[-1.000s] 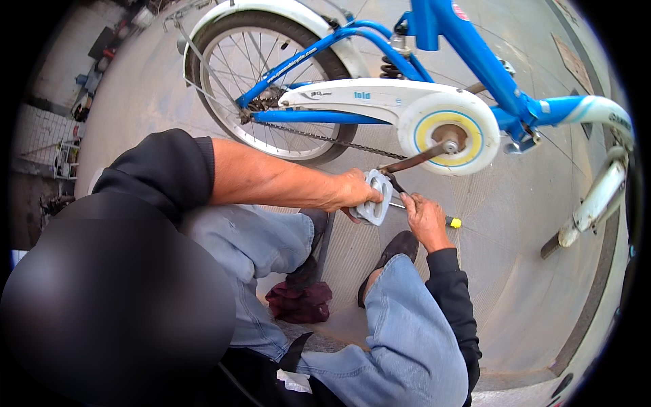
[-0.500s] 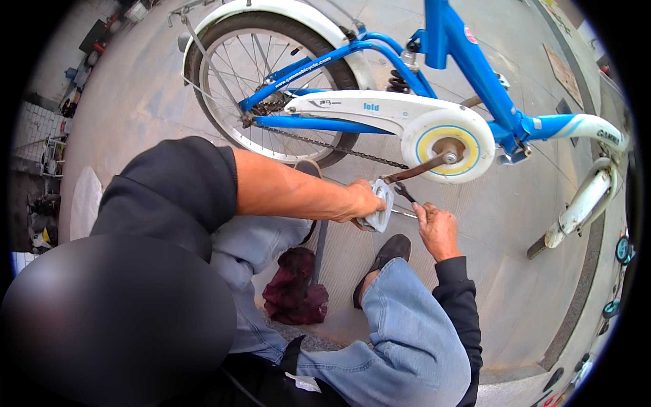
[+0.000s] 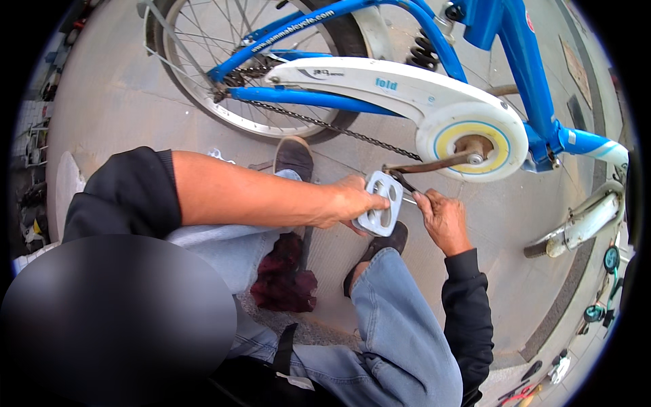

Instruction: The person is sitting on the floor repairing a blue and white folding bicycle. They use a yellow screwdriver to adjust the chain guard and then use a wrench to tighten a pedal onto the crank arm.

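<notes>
A blue bicycle with a white chain guard (image 3: 339, 76) stands across the upper part of the view. Its rusty crank arm (image 3: 434, 164) points left, with a grey pedal (image 3: 375, 216) at its end. My left hand (image 3: 349, 201) is closed on that pedal, the thumb lying over its near face. In my right hand (image 3: 445, 220), pinched by thumb and fingers, is a dark wrench (image 3: 405, 183). The wrench's head lies at the joint of pedal and crank; whether it grips the spindle is hard to see. The chain (image 3: 325, 125) hangs slack below the guard.
Between my feet lies a dark red cloth (image 3: 281, 278). My shoes (image 3: 295, 157) rest on the grey floor on either side. The rear wheel (image 3: 254, 125) is at the upper left, the white front fork (image 3: 576, 227) at the right. Tools (image 3: 525, 390) lie at the lower right edge.
The bicycle looks larger and closer. The wrench's head has come up against the pedal and crank joint, where it was apart before. The pedal now shows its broad face more.
</notes>
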The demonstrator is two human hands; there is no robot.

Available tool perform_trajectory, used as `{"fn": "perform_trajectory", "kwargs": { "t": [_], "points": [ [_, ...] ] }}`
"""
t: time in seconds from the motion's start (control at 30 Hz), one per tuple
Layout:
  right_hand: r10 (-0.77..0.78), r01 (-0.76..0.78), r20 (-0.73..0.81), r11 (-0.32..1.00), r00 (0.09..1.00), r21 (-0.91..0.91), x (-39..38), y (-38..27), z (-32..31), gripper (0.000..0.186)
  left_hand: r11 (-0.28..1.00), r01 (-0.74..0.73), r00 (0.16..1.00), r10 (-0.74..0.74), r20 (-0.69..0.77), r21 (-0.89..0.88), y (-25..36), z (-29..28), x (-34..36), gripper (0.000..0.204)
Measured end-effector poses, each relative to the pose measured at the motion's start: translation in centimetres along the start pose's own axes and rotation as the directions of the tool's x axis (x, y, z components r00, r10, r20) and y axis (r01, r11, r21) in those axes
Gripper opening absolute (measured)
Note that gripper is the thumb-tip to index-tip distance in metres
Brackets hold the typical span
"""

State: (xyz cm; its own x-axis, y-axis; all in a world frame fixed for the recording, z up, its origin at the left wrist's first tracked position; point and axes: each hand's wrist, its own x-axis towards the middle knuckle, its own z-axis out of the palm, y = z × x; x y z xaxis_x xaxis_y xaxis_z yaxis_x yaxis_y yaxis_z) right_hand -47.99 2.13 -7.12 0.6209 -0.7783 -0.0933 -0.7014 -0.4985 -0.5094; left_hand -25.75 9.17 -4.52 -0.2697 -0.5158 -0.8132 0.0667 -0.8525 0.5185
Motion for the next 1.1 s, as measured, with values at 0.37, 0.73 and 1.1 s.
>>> {"fn": "perform_trajectory", "kwargs": {
  "t": [0.37, 0.73, 1.1],
  "points": [
    [-0.134, 0.151, 0.159, 0.983, 0.978, -0.105, 3.0, -0.2, -3.7, 0.04, 1.0, 0.017, 0.999, -0.016, 0.035, -0.012, 0.0, 0.2, -0.2, 0.038],
    [-0.203, 0.192, -0.072, 0.971, 0.976, -0.143, 1.8, 0.2, -1.1, 0.036, 0.995, -0.005, 0.99, 0.019, 0.138, -0.095, -0.9, -0.3, 0.7, 0.037],
    [-0.249, 0.212, -0.161, 0.952, 0.955, -0.219, 1.3, -0.1, -1.3, 0.037, 0.997, 0.03, 0.994, -0.022, 0.106, -0.078, -0.2, -0.1, 0.7, 0.026]
  ]
}}
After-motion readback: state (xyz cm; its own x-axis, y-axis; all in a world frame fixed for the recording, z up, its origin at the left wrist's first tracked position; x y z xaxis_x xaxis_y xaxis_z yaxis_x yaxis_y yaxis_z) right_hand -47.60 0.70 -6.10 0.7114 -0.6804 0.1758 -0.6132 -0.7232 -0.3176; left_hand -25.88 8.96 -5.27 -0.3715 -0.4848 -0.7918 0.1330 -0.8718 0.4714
